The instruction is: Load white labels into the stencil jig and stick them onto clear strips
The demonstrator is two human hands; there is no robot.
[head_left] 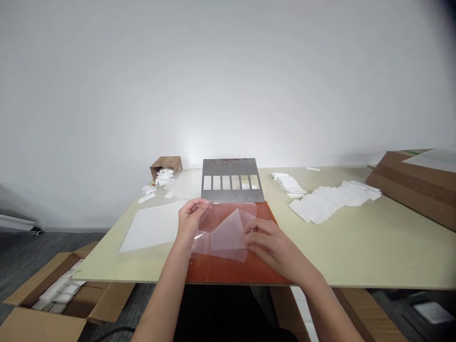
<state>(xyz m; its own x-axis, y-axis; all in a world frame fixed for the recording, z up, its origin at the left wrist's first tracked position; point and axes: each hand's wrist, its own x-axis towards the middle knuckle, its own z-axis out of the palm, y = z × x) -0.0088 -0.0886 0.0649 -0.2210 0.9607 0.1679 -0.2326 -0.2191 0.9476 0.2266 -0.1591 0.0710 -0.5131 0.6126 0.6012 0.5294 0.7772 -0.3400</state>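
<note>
My left hand (192, 216) pinches the upper left part of a clear plastic film (203, 243) above a reddish-brown board (221, 273). Over the same board, a translucent whitish sheet (228, 232) sits at a tilt against the film; whether it lies inside or on top I cannot tell. My right hand (265, 240) has its fingers curled at the right edge of this sheet, thumb and fingertips close together. Behind the board a grey metal plate (230, 195) with a row of rectangular cutouts stands slanted.
White sheets (153, 223) lie left of the board. A small brown box (174, 161) spills white pieces at the back left. Fanned white cards (320, 202) and a card stack (290, 185) lie right. Cardboard boxes stand at far right (416, 185) and on the floor (117, 297).
</note>
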